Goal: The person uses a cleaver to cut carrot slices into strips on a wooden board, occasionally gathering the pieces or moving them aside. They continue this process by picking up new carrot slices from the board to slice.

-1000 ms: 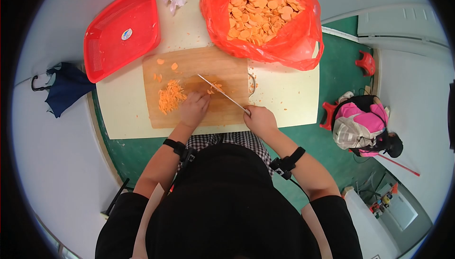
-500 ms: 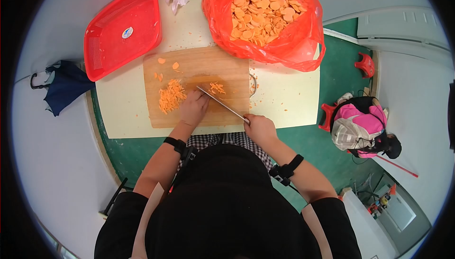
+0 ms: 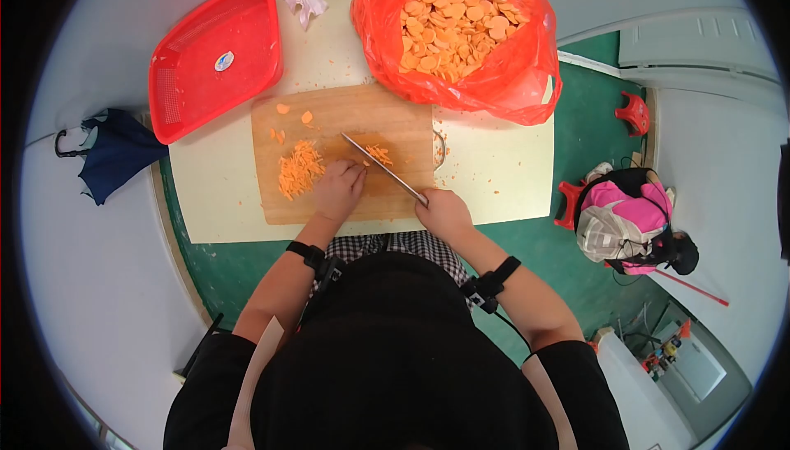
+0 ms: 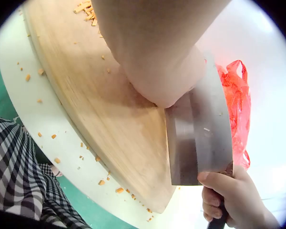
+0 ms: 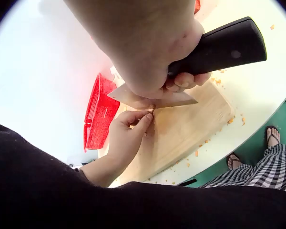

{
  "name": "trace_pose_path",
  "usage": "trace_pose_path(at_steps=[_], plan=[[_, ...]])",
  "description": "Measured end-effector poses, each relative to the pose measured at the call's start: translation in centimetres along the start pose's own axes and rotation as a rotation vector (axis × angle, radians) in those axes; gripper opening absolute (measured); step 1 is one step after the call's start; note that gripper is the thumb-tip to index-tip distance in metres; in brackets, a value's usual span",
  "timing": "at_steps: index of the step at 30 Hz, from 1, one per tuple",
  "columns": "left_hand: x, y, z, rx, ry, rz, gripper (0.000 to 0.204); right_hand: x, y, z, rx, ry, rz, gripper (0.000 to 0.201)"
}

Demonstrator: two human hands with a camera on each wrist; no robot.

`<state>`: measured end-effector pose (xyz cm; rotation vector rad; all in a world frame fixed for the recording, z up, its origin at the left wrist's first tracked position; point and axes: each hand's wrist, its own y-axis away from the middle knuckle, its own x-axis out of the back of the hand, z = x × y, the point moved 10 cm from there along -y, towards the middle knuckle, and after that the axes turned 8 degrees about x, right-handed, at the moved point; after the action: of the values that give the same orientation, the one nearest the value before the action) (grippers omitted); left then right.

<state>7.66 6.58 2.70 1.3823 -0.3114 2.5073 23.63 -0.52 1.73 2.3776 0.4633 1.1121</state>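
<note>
My right hand (image 3: pixel 444 214) grips the black handle (image 5: pixel 224 50) of a cleaver, whose broad blade (image 4: pixel 202 136) stands on edge over the wooden cutting board (image 3: pixel 403 117). Right beside the blade, my left hand (image 3: pixel 339 189) rests low on the board with bent fingers. In the right wrist view its thumb and fingertips pinch a small carrot piece (image 5: pixel 151 110), mostly hidden by the fingers. Fresh carrot shreds (image 3: pixel 380 154) lie on the blade's far side. A larger pile of carrot shreds (image 3: pixel 299 170) sits left of my left hand, with a few carrot slices (image 3: pixel 283 109) above it.
A red plastic bag (image 3: pixel 502 100) full of carrot slices stands at the table's back right. At back left is a red basket (image 3: pixel 210 92), with a crumpled tissue (image 3: pixel 305 2) beside it. Carrot crumbs dot the pale tabletop (image 3: pixel 502 162). Someone in pink (image 3: pixel 634 211) is off to the right.
The cleaver has shifted toward my body and then partly back, rocking beside my left fingers. My right hand has moved slightly left. My left hand has stayed nearly in place.
</note>
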Motion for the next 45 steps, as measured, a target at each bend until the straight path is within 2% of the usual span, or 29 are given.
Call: trace_pose_path(at_steps=[2,4,5,6,7,8,10,13,17,19,20,22,26,28,29,31,32,34,35,37,38,40,43,45], plan=[[0.3,-0.1,-0.1,0.014,0.011,0.02,0.013,0.4,0.8,0.4,-0.022,-0.009,-0.02,0.018],[0.1,-0.1,0.7,-0.045,-0.007,-0.041,0.02,2.2,1.8,0.6,-0.027,-0.075,0.092,0.022],[0.3,-0.3,0.8,-0.045,-0.006,-0.038,0.02,2.4,2.1,0.7,-0.025,-0.072,0.093,0.022],[0.1,-0.6,2.4,-0.148,-0.1,-0.087,0.028,2.7,2.3,1.3,-0.062,-0.076,0.106,0.023],[-0.6,-0.5,3.9,-0.251,-0.194,-0.136,0.036,3.0,2.7,1.9,-0.1,-0.08,0.118,0.024],[-1.0,-0.5,4.4,-0.252,-0.191,-0.133,0.036,3.2,2.9,2.0,-0.1,-0.076,0.121,0.024],[-3.9,0.7,5.5,-0.341,-0.282,-0.255,0.052,3.8,3.4,2.9,-0.172,-0.073,0.137,0.024],[-6.2,0.7,5.2,-0.34,-0.335,-0.331,0.061,4.3,4.3,3.7,-0.248,-0.118,0.177,0.023],[-6.6,0.7,3.9,-0.314,-0.355,-0.354,0.065,5.2,5.3,3.8,-0.301,-0.094,0.192,0.021],[-5.1,0.1,0.7,-0.109,-0.341,-0.306,0.067,5.2,5.7,4.2,-0.353,-0.093,0.196,0.02],[-4.4,0.2,-0.1,-0.105,-0.343,-0.298,0.067,5.2,5.7,4.1,-0.344,-0.089,0.198,0.02],[-3.0,0.5,-3.3,0.071,-0.407,-0.313,0.068,4.6,5.7,3.9,-0.349,-0.062,0.171,0.02],[-0.6,0.8,-5.7,0.125,-0.442,-0.304,0.066,3.6,5.1,2.2,-0.306,-0.019,0.149,0.021],[2.1,0.1,-5.4,0.137,-0.178,-0.182,0.056,2.8,4.5,1.2,-0.281,0.041,0.106,0.022],[3.1,-0.4,-5.8,0.137,-0.18,-0.172,0.056,2.6,4.3,0.8,-0.273,0.044,0.112,0.022],[6.8,-2.4,-7.1,0.186,0.099,-0.062,0.041,2.0,4.1,0.7,-0.323,0.026,0.095,0.022],[7.3,-3.3,-8.3,0.18,0.098,-0.055,0.041,2.2,4.0,0.2,-0.32,0.026,0.103,0.022],[7.5,-5.1,-13.0,0.38,0.145,-0.076,0.033,2.5,4.2,-0.1,-0.346,0.046,0.106,0.023],[7.5,-6.2,-13.9,0.372,0.146,-0.073,0.033,2.6,4.1,-0.3,-0.346,0.044,0.114,0.023],[8.6,-8.6,-13.4,0.162,0.07,0.029,0.031,2.5,4.2,-0.3,-0.377,0.036,0.099,0.023],[8.7,-9.6,-13.9,0.154,0.074,0.029,0.031,2.4,4.2,-0.4,-0.382,0.035,0.106,0.023],[6.1,-10.9,-13.7,0.066,-0.086,-0.21,0.027,2.5,4.3,-0.6,-0.376,0.021,0.132,0.024],[5.0,-11.6,-14.3,0.113,-0.156,-0.285,0.021,2.1,4.6,-0.9,-0.418,0.033,0.126,0.024],[5.2,-11.5,-14.4,0.112,-0.13,-0.261,0.019,1.9,4.7,-1.0,-0.428,0.019,0.133,0.024]])
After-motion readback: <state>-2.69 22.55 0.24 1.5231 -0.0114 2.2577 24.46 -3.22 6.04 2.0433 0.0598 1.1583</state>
